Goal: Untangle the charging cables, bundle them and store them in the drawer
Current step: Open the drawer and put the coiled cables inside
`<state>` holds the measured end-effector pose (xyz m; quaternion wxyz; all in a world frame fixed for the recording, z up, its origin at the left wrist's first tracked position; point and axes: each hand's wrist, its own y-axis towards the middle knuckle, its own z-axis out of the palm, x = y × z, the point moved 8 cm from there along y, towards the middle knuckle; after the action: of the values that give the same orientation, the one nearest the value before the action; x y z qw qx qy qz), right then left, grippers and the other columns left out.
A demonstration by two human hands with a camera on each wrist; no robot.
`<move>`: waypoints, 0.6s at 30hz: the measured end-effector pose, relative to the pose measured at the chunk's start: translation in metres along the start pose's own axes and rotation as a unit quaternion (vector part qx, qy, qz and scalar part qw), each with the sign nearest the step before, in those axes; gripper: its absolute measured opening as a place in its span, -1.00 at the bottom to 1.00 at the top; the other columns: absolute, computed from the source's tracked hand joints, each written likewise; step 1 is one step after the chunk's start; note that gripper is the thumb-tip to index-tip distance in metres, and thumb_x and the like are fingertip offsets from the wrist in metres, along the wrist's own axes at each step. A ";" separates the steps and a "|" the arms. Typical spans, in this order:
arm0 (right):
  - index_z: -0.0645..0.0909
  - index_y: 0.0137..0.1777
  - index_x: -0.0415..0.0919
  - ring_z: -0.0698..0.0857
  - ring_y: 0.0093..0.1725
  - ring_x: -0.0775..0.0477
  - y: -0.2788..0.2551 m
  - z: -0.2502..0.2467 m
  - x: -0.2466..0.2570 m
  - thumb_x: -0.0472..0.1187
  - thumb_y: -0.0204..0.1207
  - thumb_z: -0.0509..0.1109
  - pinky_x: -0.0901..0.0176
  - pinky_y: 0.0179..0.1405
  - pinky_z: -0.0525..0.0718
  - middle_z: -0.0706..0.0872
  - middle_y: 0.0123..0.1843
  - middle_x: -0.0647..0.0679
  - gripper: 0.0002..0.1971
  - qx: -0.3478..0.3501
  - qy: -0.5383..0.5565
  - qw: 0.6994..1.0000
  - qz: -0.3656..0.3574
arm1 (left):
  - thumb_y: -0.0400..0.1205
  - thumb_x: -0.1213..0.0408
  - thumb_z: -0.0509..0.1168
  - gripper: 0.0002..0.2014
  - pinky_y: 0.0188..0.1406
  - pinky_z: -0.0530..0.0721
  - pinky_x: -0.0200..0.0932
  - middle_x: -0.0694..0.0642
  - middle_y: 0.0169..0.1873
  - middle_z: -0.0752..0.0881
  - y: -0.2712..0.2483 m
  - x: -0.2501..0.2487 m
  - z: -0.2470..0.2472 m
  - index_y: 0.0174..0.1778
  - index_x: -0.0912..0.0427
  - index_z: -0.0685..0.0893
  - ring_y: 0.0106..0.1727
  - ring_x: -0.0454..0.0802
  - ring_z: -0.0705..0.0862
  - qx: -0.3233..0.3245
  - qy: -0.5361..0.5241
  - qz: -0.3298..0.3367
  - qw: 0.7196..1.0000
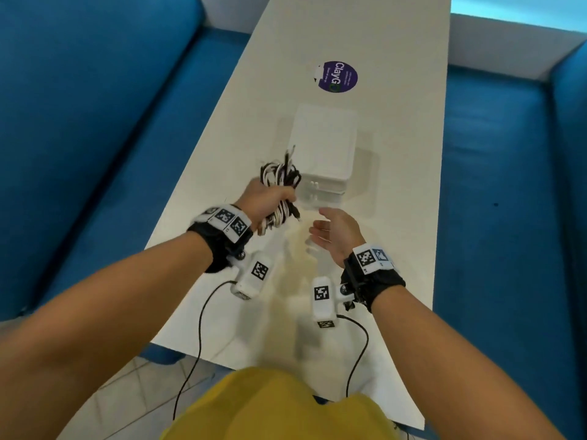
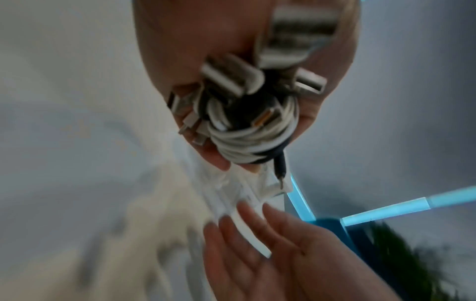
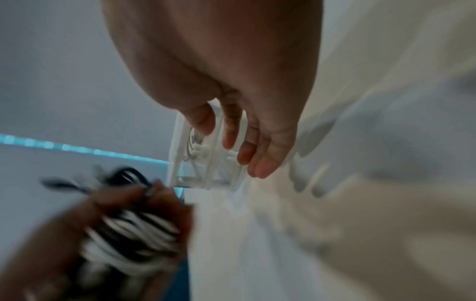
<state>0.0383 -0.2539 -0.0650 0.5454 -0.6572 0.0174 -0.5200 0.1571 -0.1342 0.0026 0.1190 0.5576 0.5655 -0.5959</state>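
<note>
Presently you hold one bundle of cables (image 1: 279, 188) in your left hand (image 1: 265, 201), fingers curled round its middle, above the table's left edge. Your right hand (image 1: 336, 236) is relaxed and holds nothing, its fingers (image 3: 233, 130) spread just before the drawer unit (image 1: 324, 147). One such unit stands at mid-table, white and translucent; two drawer fronts, each with small knobs, show at its near face. One purple round sticker (image 1: 337, 76) lies farther along the white table (image 1: 397, 217). Blue upholstered seats (image 1: 79, 106) flank the table on both sides. The bundle mixes black and white cords wound together, with several plug ends (image 2: 309, 83) protruding; their exact count cannot be told.
</note>
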 end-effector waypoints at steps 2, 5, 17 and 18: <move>0.56 0.10 -0.16 0.64 -0.25 -0.09 0.011 -0.003 0.002 -0.30 0.63 0.23 0.10 -0.16 0.71 0.61 -0.24 -0.12 -0.87 -0.022 -0.055 0.998 -0.020 | 0.40 0.43 0.40 -0.91 -0.58 0.54 -0.25 0.07 -0.54 0.63 0.009 -0.038 -0.003 -0.35 0.19 0.63 -0.60 -0.05 0.57 0.000 0.112 0.101 0.989; 0.55 0.16 -0.16 0.64 -0.33 -0.08 0.021 0.001 0.001 -0.34 0.56 0.32 0.10 -0.20 0.72 0.65 -0.26 -0.14 -0.79 -0.052 -0.091 0.994 -0.019 | 0.39 0.30 0.43 -0.82 -0.59 0.47 -0.33 -0.01 -0.40 0.66 0.021 -0.064 0.008 -0.12 0.11 0.64 -0.50 -0.08 0.59 0.044 0.280 0.147 0.947; 0.65 -0.34 -0.15 0.64 -0.20 -0.21 0.026 0.007 0.018 0.05 0.41 0.47 0.14 -0.14 0.57 0.73 -0.20 -0.13 -0.72 -0.215 -0.240 0.944 -0.078 | 0.36 0.25 0.41 -0.81 -0.27 0.67 -0.11 0.02 -0.31 0.72 0.036 -0.041 0.013 -0.15 -0.05 0.61 -0.23 0.16 0.72 0.073 0.401 0.188 0.894; 0.65 -0.35 -0.19 0.65 -0.21 -0.22 0.020 0.006 0.013 0.08 0.38 0.47 0.15 -0.17 0.55 0.74 -0.23 -0.12 -0.68 -0.214 -0.258 0.939 -0.072 | 0.36 0.25 0.40 -0.80 -0.28 0.62 -0.14 0.00 -0.33 0.69 0.036 -0.040 0.014 -0.16 -0.07 0.59 -0.23 0.16 0.71 0.072 0.407 0.193 0.890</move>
<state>0.0599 -0.2655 -0.0700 0.3385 -0.8698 -0.0602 -0.3539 0.1913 -0.1770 0.0114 -0.0489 0.8564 0.4011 -0.3213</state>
